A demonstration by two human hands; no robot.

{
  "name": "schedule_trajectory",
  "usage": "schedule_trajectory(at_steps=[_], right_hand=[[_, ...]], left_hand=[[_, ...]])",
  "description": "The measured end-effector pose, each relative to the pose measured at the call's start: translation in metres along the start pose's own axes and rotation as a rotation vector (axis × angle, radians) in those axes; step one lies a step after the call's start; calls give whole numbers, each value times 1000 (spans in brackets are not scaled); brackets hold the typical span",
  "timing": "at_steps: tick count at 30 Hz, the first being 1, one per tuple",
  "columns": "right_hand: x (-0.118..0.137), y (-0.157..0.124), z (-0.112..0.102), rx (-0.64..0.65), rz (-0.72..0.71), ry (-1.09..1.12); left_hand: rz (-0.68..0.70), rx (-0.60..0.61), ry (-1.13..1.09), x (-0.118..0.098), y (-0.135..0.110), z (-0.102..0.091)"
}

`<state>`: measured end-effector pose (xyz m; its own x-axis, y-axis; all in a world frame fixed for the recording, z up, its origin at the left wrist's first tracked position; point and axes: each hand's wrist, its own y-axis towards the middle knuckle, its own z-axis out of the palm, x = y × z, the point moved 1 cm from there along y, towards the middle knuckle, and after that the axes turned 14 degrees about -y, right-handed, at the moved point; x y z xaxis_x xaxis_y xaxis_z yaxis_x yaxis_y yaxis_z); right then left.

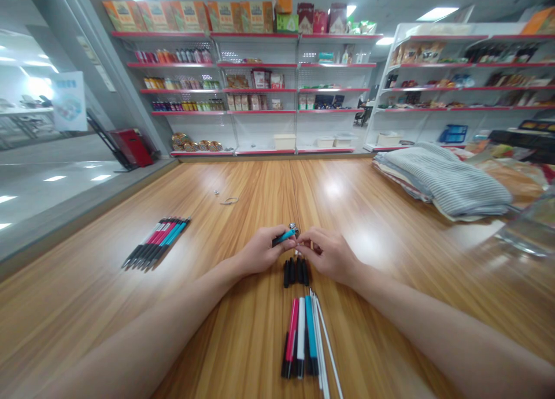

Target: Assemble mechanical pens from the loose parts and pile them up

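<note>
My left hand (259, 250) is closed around a blue pen barrel (285, 236), which tilts up to the right. Close against its end, my right hand (332, 251) has thumb and forefinger pinched together; whatever lies between them is too small to make out. Small shiny pieces (292, 226) sit just beyond the fingertips. Several short black pen grips (295, 273) lie in a row below the hands. Nearer to me are a pink pen barrel (293, 329), a white one (300, 332) and a blue one (310, 329), with thin white refills (322, 344) on their right.
Several pens (158, 243) lie side by side on the left of the wooden table (234, 335). A small ring-like loop (229, 200) lies farther back. Folded striped cloth (446, 179) and a clear container (531, 225) are at the right. Stocked shelves (255, 65) stand behind.
</note>
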<state>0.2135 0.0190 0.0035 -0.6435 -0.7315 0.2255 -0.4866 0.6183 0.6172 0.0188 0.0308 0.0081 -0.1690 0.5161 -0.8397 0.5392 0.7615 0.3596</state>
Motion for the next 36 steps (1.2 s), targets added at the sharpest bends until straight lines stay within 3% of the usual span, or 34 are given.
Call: schedule_trajectory(at_steps=[11, 13, 18, 21, 23, 25, 30, 33, 36], right_hand=[[5, 1, -4, -98, -48, 96], [5, 0, -4, -109, -46, 82], [6, 2, -6, -132, -41, 74], [5, 4, -8, -146, -19, 68], [5, 5, -9, -164, -8, 68], [4, 5, -9, -178, -4, 71], [3, 5, -8, -172, -6, 80], [2, 5, -8, -171, -11, 81], [3, 4, -9, -187, -13, 73]], left_hand=[[-61, -59, 2, 5, 3, 0], [-102, -65, -133, 3, 4, 0], [-338, -75, -800, 2, 7, -2], [-290, -152, -935, 4, 9, -5], [-204, -194, -830, 6, 9, -7], [-128, -187, -578, 8, 8, -6], [43, -15, 91, 0, 1, 3], [90, 31, 283, -5, -1, 6], [62, -1, 390, -5, 0, 5]])
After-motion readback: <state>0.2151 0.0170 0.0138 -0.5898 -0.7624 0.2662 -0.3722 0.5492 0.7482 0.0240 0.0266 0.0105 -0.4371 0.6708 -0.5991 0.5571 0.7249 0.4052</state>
